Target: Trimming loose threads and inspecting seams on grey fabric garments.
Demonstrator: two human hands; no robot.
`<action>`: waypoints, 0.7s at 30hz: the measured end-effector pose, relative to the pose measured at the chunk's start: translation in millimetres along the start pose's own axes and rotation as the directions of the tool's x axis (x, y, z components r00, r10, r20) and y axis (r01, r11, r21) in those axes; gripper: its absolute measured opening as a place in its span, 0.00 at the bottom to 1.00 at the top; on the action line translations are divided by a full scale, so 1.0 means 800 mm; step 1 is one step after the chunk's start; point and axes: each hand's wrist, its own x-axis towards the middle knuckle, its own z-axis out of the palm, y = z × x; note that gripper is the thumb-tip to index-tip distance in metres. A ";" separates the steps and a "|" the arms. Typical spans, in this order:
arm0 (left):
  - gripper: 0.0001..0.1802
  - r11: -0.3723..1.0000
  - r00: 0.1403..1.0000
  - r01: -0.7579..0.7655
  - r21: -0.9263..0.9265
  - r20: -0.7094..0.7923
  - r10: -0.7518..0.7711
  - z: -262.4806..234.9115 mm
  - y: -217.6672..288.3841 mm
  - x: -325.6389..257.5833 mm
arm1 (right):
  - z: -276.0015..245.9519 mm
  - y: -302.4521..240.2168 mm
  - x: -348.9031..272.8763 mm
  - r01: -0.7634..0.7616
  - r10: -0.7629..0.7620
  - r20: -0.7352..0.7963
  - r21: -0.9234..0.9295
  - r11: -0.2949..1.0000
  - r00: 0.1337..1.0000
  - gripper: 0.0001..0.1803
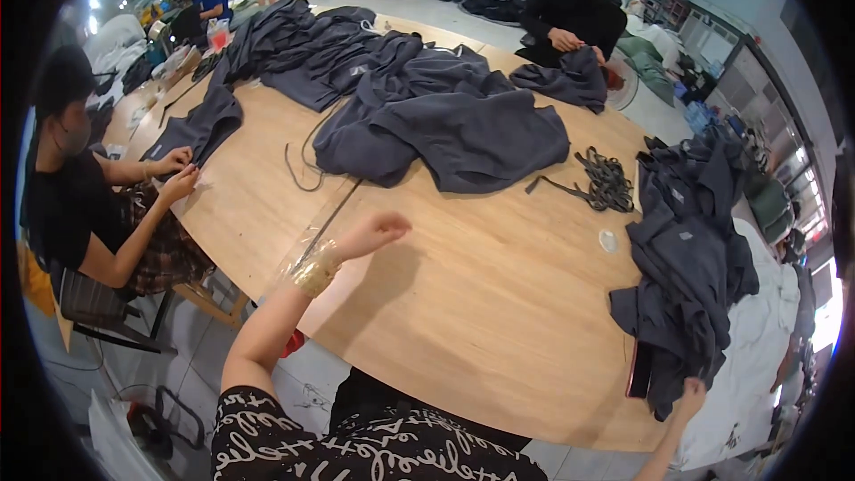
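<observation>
My left hand [378, 233] is raised over the near part of the wooden table [499, 303], its fingers loosely curled together with nothing seen in them. A gold-coloured band [313, 272] circles that wrist. At the lower right, my right hand [692, 395] grips the bottom end of a dark grey garment [681, 303], which lies heaped along the table's right edge. Part of the right fingers is hidden by the cloth. Beside this garment lies a thin dark object with a red edge [635, 370], partly covered.
More dark grey garments [445, 125] are heaped mid-table. A bundle of dark cords [607, 183] and a small pale disc [607, 240] lie right of them. One person [80, 196] sits at the left handling cloth; another [579, 13] works at the far side. White cloth [757, 338] lies at right.
</observation>
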 end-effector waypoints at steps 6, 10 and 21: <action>0.22 0.614 0.811 -0.128 0.779 -0.274 0.516 0.033 -0.038 0.127 | -0.024 -0.201 -0.107 -0.164 0.144 0.236 0.069 0.984 0.961 0.16; 0.15 0.383 0.820 0.043 0.923 -0.252 0.514 0.051 -0.042 0.192 | -0.086 -0.292 -0.107 -0.137 0.169 0.442 -0.104 0.985 0.881 0.21; 0.10 0.594 0.751 -0.641 0.486 0.555 0.357 0.075 0.177 0.077 | -0.032 -0.249 -0.129 -0.026 -0.170 0.366 0.472 0.881 0.915 0.09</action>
